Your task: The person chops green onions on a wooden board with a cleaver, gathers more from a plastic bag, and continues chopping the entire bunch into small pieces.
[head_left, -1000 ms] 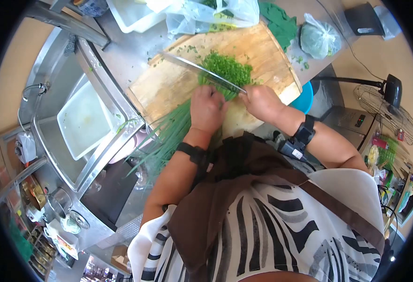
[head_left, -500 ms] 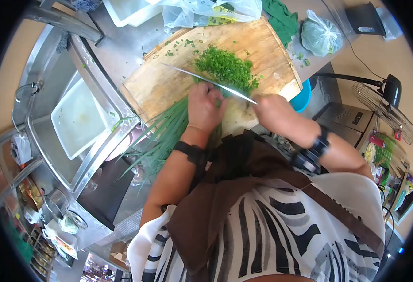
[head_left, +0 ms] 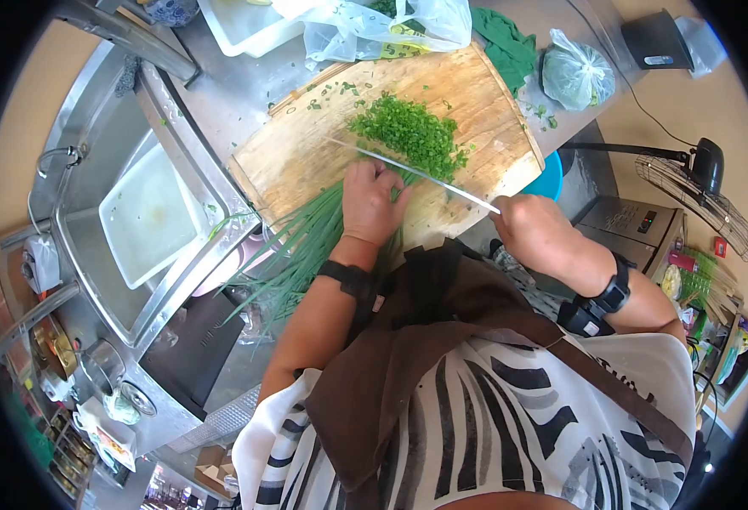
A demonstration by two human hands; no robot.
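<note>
A long knife [head_left: 442,184] is gripped by its handle in my right hand [head_left: 537,236], to the right of the cutting board's near edge. Its thin blade slants up and left over the wooden cutting board [head_left: 284,166]. My left hand [head_left: 370,204] presses with curled fingers on a bunch of green onions [head_left: 310,223], close to the blade. Their long leaves trail down and left past the board's edge. Beyond the blade lies a heap of chopped green onion [head_left: 408,132]. The knife handle is mostly hidden by my fingers.
A steel sink [head_left: 93,255] with a white tub [head_left: 148,212] is at the left. Plastic bags [head_left: 382,34], a green cloth [head_left: 503,47] and a tied bag of greens [head_left: 576,72] lie behind the board. A blue bowl [head_left: 548,178] and a fan [head_left: 697,187] are at the right.
My right hand has drawn the knife right and slightly down, toward me. My left hand stays nearly in place on the green onions. The view has shifted slightly.
</note>
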